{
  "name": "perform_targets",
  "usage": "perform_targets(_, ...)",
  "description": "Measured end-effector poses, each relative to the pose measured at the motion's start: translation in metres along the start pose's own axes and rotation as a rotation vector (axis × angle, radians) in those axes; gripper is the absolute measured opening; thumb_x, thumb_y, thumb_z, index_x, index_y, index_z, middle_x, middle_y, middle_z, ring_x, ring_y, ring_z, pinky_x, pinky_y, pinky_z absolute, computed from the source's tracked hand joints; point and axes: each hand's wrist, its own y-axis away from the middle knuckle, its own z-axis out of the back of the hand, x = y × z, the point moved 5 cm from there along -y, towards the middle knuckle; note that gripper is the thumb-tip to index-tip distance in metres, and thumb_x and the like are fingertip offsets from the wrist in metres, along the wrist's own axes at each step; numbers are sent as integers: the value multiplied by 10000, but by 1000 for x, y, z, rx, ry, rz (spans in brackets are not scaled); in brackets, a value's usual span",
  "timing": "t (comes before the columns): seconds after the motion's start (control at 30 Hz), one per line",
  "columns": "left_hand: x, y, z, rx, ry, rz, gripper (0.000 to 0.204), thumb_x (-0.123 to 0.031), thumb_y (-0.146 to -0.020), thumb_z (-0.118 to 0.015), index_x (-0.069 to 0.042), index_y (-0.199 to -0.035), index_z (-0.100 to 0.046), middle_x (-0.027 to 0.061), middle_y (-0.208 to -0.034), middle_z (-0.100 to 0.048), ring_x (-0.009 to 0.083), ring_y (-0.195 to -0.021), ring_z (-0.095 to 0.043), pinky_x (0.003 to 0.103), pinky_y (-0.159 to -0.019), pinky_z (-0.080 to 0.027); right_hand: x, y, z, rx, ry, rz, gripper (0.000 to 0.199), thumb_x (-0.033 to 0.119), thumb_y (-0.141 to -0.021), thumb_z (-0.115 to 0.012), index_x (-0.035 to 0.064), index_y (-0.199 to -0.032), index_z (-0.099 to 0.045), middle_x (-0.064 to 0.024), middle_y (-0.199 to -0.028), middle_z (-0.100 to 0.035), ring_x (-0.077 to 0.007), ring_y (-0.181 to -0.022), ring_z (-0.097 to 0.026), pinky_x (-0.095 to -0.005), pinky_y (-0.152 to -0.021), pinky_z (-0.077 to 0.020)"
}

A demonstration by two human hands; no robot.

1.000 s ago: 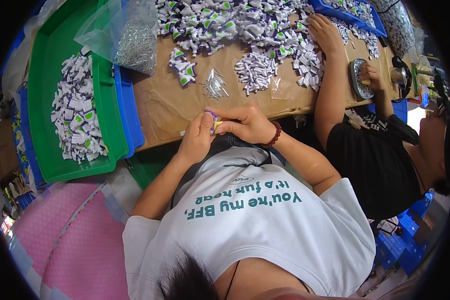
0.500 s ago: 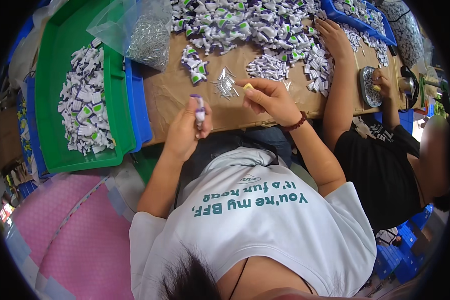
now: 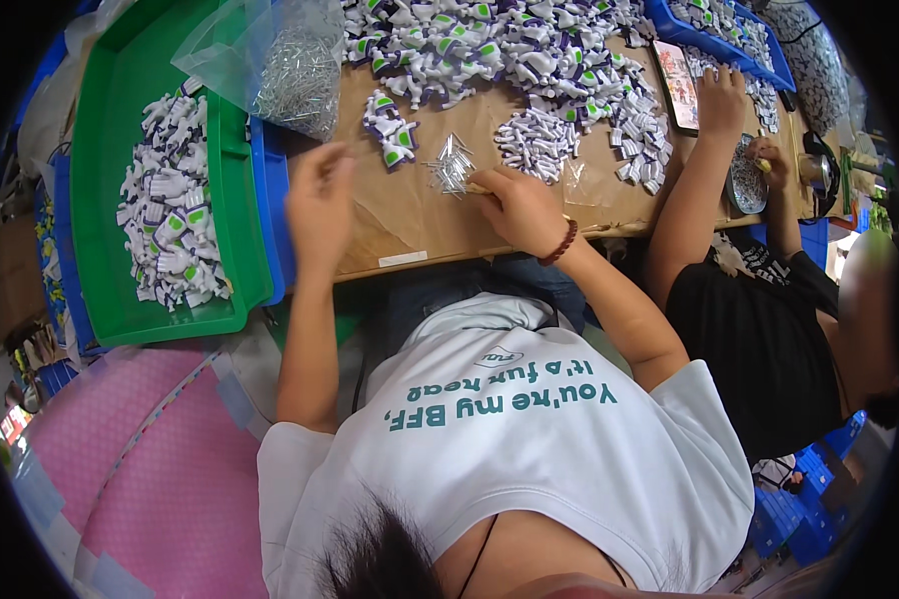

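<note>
My left hand [image 3: 322, 205] is raised between the blue tray's edge and the table, smeared by motion. No toy part shows in it, and its fingers cannot be made out. My right hand [image 3: 521, 212], with a red bead bracelet [image 3: 562, 243], pinches at the near right edge of a small heap of metal pins [image 3: 451, 168]. Something yellowish shows at its fingertips; what they hold is too small to name. Just behind the pins lie a few white toy figure parts [image 3: 390, 130] with purple and green areas. A bigger heap of them [image 3: 440, 45] spreads farther back.
A green tray [image 3: 245, 200] of toy parts stands left, on blue trays. A plastic bag of pins [image 3: 300, 85] rests beside it. Small white parts [image 3: 534, 145] lie right of the pins. A co-worker's hand [image 3: 721, 100] is near a phone [image 3: 677, 88] and a metal bowl [image 3: 747, 185].
My left hand has swung up and left; the white and purple toy part no longer shows in it. My right hand has lowered toward the pins. The co-worker's hand moved right, uncovering the phone.
</note>
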Motion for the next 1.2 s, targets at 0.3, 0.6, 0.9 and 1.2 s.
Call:
perform_targets(0.3,33,-6,-55,26,-639,-549,348,-88,-693,-673,-48,-1018,-555,140,-911,-492,303,-807,-507,391,-733,-425,-3,-9,-25,62,245,-79,282,45,-722,-552,55,-997,-491,-166,-844,-544,-347,-712,-576,-421,-602,-474)
perform_targets(0.6,71,3,-24,148,739,429,200,-236,-870,-574,-49,-936,-547,3,-710,-463,85,-589,-438,202,-498,-361,-4,-10,-7,-50,-21,-78,193,42,-713,-574,16,-903,-602,-164,-780,-557,-330,-698,-568,-386,-615,-447)
perform_targets(0.9,17,30,-53,358,700,378,212,-190,-924,-489,-21,-1031,-560,15,-801,-508,69,-685,-474,171,-554,-394,10,-7,6,81,-555,-264,118,72,-808,-625,14,-910,-642,-6,-724,-610,-51,-640,-537,-212,-575,-436)
perform_targets(1.2,4,44,-70,410,635,298,251,-98,-877,-560,6,-1099,-511,28,-860,-567,60,-707,-502,177,-619,-421,14,-2,7,-86,-643,-169,118,63,-764,-664,22,-875,-660,-44,-786,-640,-97,-695,-575,-236,-637,-457)
